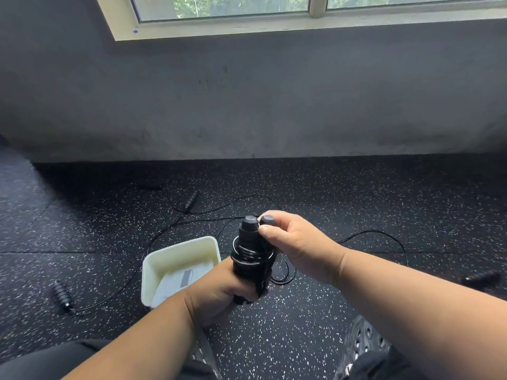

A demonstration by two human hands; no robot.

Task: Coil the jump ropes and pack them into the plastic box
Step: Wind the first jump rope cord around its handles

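My left hand (pixel 219 294) grips the lower end of two black jump rope handles (pixel 248 242) held upright together, with thin black cord wound around them in several turns. My right hand (pixel 296 242) pinches the cord at the handles' top caps, and a loose loop (pixel 285 275) hangs below it. The cream plastic box (pixel 178 253) sits on the floor just left of my left hand, with a white paper lying inside. More black rope (pixel 153 242) trails over the floor, with handles at the left (pixel 61 296), far middle (pixel 191 201) and far right (pixel 480 278).
The floor is black rubber with white speckles (pixel 288 338). A grey wall (pixel 247 105) with a window above closes the far side. My dark-clothed legs and a perforated shoe (pixel 362 344) fill the bottom edge. Cord (pixel 384 232) runs behind my right forearm.
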